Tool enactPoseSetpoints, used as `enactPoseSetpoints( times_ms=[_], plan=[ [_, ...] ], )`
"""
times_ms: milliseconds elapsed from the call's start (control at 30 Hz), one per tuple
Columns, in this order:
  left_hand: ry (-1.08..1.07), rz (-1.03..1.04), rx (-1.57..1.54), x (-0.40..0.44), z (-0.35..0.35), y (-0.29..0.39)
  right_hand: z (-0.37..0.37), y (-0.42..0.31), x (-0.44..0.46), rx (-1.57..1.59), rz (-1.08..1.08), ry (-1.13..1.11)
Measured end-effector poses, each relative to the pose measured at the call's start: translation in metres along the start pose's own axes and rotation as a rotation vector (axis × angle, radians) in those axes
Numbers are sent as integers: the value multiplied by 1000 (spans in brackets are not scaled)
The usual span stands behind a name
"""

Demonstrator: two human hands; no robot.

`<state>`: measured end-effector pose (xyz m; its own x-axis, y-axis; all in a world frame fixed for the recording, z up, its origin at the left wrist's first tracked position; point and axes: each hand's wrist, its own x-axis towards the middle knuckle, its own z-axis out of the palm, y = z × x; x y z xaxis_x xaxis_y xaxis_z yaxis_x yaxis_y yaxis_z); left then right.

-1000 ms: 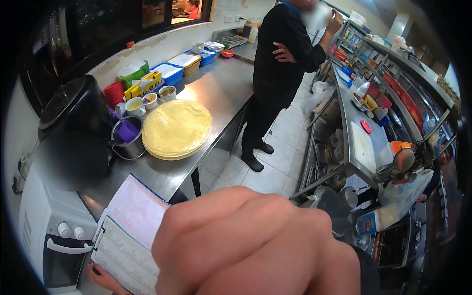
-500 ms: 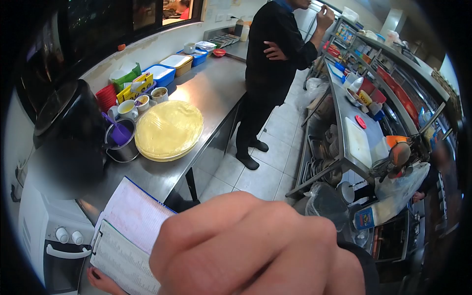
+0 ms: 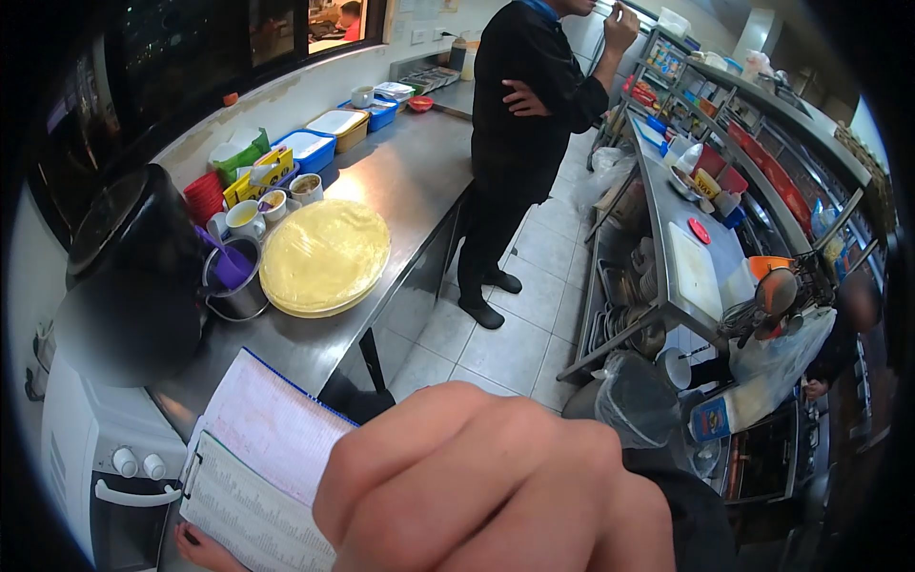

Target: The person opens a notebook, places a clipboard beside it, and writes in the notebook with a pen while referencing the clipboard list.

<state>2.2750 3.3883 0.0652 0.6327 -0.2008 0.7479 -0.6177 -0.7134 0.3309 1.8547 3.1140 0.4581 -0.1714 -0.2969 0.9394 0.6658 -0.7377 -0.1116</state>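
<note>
At the lower left, my left hand [image 3: 205, 550] grips the lower edge of a clipboard [image 3: 190, 469], with its fingers partly out of view. A printed sheet [image 3: 253, 505] lies on the clipboard beside an open notebook [image 3: 272, 419] with lined, written pages. My right hand [image 3: 496, 486] is raised close to the camera, fingers curled into a fist with the knuckles outward. Whatever may be inside it is hidden. It covers the right part of the papers. Beyond the notebook, a round stack of pale yellow sheets in plastic wrap [image 3: 324, 253] sits on the steel counter [image 3: 419, 181].
A metal pot [image 3: 236, 297] with a purple utensil, several cups [image 3: 246, 217] and lidded tubs [image 3: 335, 122] line the counter. A white oven [image 3: 114, 467] stands at left. A person in black [image 3: 519, 124] stands in the aisle; another person [image 3: 829, 353] is at far right. A bin [image 3: 637, 400] is nearby.
The view has shifted slightly. My right fist sits a little lower, and the clipboard and notebook appear slightly farther right. Both hands keep their closed shape.
</note>
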Motion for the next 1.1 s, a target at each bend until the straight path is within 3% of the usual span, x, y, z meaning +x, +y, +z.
enactPoseSetpoints(
  times_ms=[100, 233, 333, 500, 567, 600, 667, 700, 900, 933, 967, 1000, 1100],
  plan=[
    [-36, 80, 7, -5, 11, -33, 0, 1, 1, -1, 2, 16],
    [-78, 2, -167, 7, -11, 14, 6, 4, 1, 8, -2, 46],
    [-75, -57, -65, 1, -1, -2, 13, 7, 1, 31, 2, 103],
    [-78, 85, 16, 18, -21, 22, 38, 5, 2, 24, 72, 293],
    [-113, 50, 8, 15, -15, 9, 43, 4, 1, 16, 77, 360],
    [-148, 15, 0, 13, -9, -3, 40, 7, -3, 31, 31, 334],
    [-215, -64, -18, 6, 2, -24, 12, 26, -21, 169, -127, 63],
    [-248, -105, -26, 5, 3, -25, -4, 26, -33, 145, -40, -106],
    [-249, -204, -165, -2, 10, -38, -47, 32, -146, -46, 626, -454],
    [-215, -242, -199, -4, 13, -40, -54, 30, -164, -112, 735, -481],
    [-176, -114, -70, -13, 21, -64, -61, 28, -187, -133, 856, -480],
    [-206, -216, -152, -5, 7, -29, -70, 27, -206, -202, 955, -528],
    [-125, -148, -88, -5, 2, -10, -81, 20, -240, -265, 1190, -441]
  ],
)
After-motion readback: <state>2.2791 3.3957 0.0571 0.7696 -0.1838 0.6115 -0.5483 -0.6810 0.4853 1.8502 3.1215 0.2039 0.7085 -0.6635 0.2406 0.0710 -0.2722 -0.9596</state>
